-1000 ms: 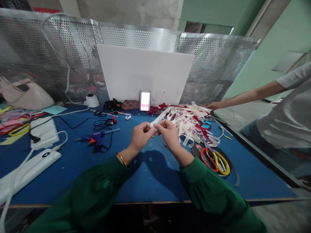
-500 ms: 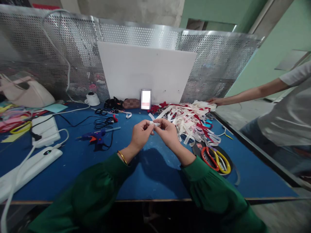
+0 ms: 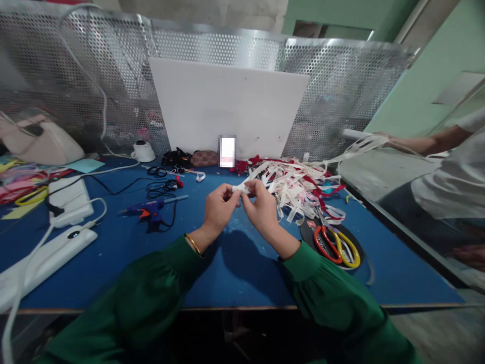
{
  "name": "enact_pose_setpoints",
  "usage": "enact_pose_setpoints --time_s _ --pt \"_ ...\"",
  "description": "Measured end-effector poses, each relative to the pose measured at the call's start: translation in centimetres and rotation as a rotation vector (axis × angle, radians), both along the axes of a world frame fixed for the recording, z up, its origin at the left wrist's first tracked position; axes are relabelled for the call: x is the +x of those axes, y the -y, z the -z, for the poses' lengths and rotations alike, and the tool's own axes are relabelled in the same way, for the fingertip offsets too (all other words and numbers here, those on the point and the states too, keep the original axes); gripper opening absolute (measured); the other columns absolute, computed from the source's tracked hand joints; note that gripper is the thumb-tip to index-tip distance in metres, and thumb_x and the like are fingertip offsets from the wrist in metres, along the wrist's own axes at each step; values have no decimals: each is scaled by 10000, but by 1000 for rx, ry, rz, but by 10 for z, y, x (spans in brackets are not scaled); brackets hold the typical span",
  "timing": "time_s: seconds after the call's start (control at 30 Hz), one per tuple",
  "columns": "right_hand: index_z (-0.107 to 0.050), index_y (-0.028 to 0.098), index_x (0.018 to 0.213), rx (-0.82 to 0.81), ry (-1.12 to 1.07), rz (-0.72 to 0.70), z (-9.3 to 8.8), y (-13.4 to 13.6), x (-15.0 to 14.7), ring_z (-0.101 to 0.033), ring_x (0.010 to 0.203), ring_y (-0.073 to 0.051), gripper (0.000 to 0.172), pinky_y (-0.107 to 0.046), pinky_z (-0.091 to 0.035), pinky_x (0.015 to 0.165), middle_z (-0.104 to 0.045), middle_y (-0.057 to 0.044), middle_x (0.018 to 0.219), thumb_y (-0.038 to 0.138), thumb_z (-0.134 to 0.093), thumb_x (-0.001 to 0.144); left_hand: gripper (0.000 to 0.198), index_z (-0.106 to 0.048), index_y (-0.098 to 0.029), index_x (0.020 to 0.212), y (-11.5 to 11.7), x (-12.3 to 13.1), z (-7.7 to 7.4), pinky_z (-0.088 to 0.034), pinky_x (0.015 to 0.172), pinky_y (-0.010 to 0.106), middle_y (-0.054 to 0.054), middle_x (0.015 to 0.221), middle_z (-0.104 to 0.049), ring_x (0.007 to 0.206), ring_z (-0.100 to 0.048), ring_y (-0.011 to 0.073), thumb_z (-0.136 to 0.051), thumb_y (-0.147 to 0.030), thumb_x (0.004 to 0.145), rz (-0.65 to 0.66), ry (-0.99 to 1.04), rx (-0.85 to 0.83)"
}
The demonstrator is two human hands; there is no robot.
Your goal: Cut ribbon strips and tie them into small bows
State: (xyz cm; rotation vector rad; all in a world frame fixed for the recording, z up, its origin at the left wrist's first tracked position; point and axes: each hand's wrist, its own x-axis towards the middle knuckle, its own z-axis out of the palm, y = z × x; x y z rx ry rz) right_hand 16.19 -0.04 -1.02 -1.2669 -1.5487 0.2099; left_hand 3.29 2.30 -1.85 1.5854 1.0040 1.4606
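Above the blue table (image 3: 235,273), my left hand (image 3: 219,210) and my right hand (image 3: 260,208) meet, both pinching a white ribbon strip (image 3: 242,188) between their fingertips. The strip runs up and right from my fingers toward a heap of white, pink and red ribbon strips (image 3: 303,184) just right of my hands. A gold bangle (image 3: 193,243) circles my left wrist. Green sleeves cover both forearms.
Red and yellow scissors (image 3: 337,246) lie on a black pad at right. A blue glue gun (image 3: 149,211) and black cables lie at left, with white power strips (image 3: 49,253) farther left. At the right edge, another person's hand (image 3: 382,139) lifts several ribbon strips. A white board (image 3: 227,114) leans on perforated metal.
The other person's hand has risen from the ribbon heap, pulling several strips up and right. My hands stay together on the white strip, which has been drawn shorter between my fingers.
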Motion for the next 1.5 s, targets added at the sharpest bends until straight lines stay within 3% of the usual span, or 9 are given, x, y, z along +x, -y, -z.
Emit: enact_pose_setpoints --time_s 0.23,0.43,0.63,0.73,0.8,0.87,1.07,1.23,1.5 --pt "-548 224 945 13 59 -57 -2 2 1 -632 812 -214 93 -331 -465 726 -667 -67 897 231 -491 872 166 -647 -185 816 -2 2 1 -493 606 240 -24 621 -632 563 -602 118 -685 -347 815 61 91 -32" --pt "-526 227 959 -46 100 -124 -4 1 1 -606 862 -217 117 -336 -460 754 -637 -65 924 204 -429 899 171 -646 -184 787 -1 3 -1 -486 599 232 -26 631 -620 574 -585 112 -692 -348 800 84 105 -30" --pt "-567 226 899 8 263 -116 -1 -4 7 -595 844 -218 205 -328 -441 747 -624 -79 906 243 -376 971 207 -625 -185 785 -1 2 0 -480 601 242 -30 567 -611 543 -586 117 -678 -381 826 62 84 -36" --pt "-574 219 1091 20 287 -101 0 -4 7 -614 830 -228 250 -335 -436 737 -656 -93 952 200 -368 952 192 -615 -182 763 0 3 -1 -480 597 244 -23 567 -619 543 -588 118 -655 -355 838 64 83 -58" --pt "-486 216 1271 13 238 -76 1 -4 6 -621 784 -228 353 -332 -430 710 -671 -87 950 191 -394 931 183 -615 -182 759 1 4 -2 -479 597 245 -21 566 -620 540 -584 117 -645 -342 843 64 84 -59" --pt "-421 216 1322 -2 161 -40 2 -3 5 -621 730 -224 406 -320 -420 679 -676 -62 891 209 -439 917 173 -616 -183 759 2 5 -3 -473 595 242 -24 560 -617 531 -574 113 -652 -332 838 57 88 -56" --pt "-533 240 953 -25 133 28 2 -1 6 -634 690 -217 99 -309 -415 641 -679 -42 809 322 -519 899 170 -617 -181 740 1 5 -3 -467 587 232 -32 552 -605 535 -574 108 -667 -324 817 57 140 -104" --pt "-553 240 873 -84 -52 -31 0 -3 7 -648 688 -200 64 -301 -449 640 -685 -21 751 303 -545 869 190 -618 -173 728 1 6 -3 -480 591 240 -31 532 -589 523 -558 108 -689 -339 788 67 188 -148" --pt "-481 225 689 -140 -471 -174 -2 -6 3 -615 556 -154 230 -262 -441 550 -578 49 579 304 -685 756 217 -607 -162 713 6 8 -8 -507 601 257 -33 528 -576 526 -559 108 -703 -354 746 87 295 -250"
